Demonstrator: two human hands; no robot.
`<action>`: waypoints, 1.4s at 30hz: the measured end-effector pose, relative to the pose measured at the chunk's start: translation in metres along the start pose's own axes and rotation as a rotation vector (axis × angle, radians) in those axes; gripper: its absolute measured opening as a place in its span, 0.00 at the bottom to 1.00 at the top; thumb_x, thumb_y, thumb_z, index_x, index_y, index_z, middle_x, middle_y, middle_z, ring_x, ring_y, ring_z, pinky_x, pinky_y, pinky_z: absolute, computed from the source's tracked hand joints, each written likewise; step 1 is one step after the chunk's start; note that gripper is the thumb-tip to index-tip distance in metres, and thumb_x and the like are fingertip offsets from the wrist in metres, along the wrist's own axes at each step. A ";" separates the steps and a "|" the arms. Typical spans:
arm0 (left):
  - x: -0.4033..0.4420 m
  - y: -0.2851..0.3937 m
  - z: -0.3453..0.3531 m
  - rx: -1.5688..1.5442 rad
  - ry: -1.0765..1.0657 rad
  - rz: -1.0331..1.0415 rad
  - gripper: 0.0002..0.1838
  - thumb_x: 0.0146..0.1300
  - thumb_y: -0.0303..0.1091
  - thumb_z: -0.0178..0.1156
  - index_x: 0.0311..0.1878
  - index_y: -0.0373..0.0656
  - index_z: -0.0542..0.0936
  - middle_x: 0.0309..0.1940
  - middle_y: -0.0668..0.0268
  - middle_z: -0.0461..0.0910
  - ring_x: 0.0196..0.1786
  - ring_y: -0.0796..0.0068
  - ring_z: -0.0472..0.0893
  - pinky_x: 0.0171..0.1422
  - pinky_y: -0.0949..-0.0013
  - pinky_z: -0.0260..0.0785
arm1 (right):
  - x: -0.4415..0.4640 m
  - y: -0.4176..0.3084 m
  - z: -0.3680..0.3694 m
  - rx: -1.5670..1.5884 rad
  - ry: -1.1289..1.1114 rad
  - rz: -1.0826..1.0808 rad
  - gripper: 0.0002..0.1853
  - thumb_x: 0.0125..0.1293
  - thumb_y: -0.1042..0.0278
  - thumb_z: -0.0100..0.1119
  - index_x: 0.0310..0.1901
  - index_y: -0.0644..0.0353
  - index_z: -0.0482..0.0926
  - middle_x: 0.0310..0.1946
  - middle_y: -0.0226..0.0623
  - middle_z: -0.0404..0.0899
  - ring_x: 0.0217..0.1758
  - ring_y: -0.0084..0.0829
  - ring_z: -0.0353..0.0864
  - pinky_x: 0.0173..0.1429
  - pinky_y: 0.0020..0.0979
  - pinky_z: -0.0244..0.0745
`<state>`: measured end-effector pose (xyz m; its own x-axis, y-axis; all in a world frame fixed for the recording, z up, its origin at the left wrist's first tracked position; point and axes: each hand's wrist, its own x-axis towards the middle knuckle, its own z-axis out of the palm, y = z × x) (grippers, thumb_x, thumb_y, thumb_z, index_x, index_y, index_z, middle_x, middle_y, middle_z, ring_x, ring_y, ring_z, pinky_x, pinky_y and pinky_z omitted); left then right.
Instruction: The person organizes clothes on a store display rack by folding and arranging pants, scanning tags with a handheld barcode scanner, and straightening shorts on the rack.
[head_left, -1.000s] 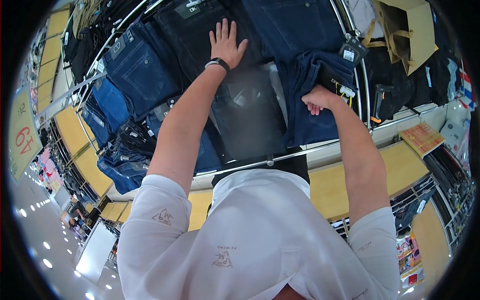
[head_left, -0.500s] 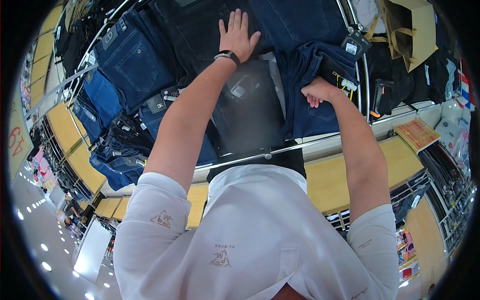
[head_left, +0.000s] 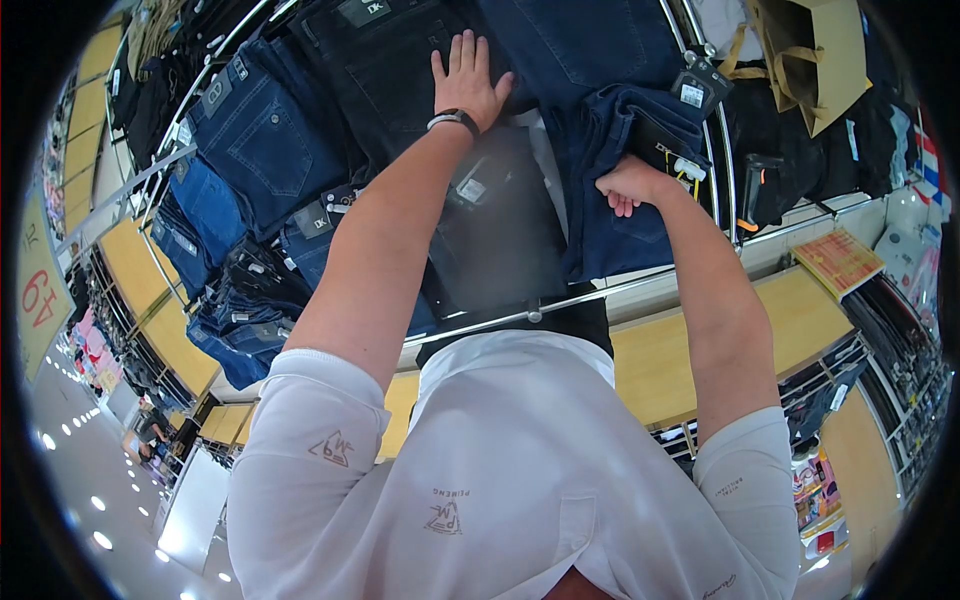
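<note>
My left hand (head_left: 466, 85) lies flat with fingers spread on a pair of black jeans (head_left: 385, 92) at the top centre. My right hand (head_left: 632, 186) is closed on the fold of dark blue jeans (head_left: 622, 236), which lie folded with a black label and a tag with a yellow cord. Between my arms rests another pair of black jeans (head_left: 495, 235), with a small pale label near its upper end. Beyond my right hand, more dark blue jeans (head_left: 580, 45) are spread out.
Stacked blue jeans (head_left: 268, 140) fill the rack's left side. A chrome rail (head_left: 470, 328) runs along the front, near my waist. At the upper right are a brown paper bag (head_left: 840, 60) and a black device with an orange part (head_left: 755, 195). Wooden shelving (head_left: 690, 360) sits below.
My left hand has slid slightly down with its fingers still spread. My right hand keeps its grip and has shifted a little left. The view has tilted slightly.
</note>
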<state>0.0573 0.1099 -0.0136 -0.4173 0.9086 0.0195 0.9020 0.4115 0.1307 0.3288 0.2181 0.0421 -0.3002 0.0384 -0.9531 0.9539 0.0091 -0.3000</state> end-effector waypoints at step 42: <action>-0.022 0.074 -0.010 -0.079 -0.923 0.143 0.32 0.61 0.38 0.58 0.68 0.35 0.69 0.69 0.52 0.69 0.71 0.59 0.69 0.73 0.61 0.63 | -0.005 0.001 -0.001 -0.042 -0.004 -0.011 0.11 0.52 0.62 0.56 0.23 0.62 0.80 0.22 0.41 0.84 0.22 0.29 0.83 0.27 0.27 0.73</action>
<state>0.1325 0.1194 0.0058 -0.0196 0.6618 -0.7494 0.9137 0.3161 0.2553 0.3316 0.2189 0.0462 -0.3110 0.0345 -0.9498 0.9496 0.0513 -0.3091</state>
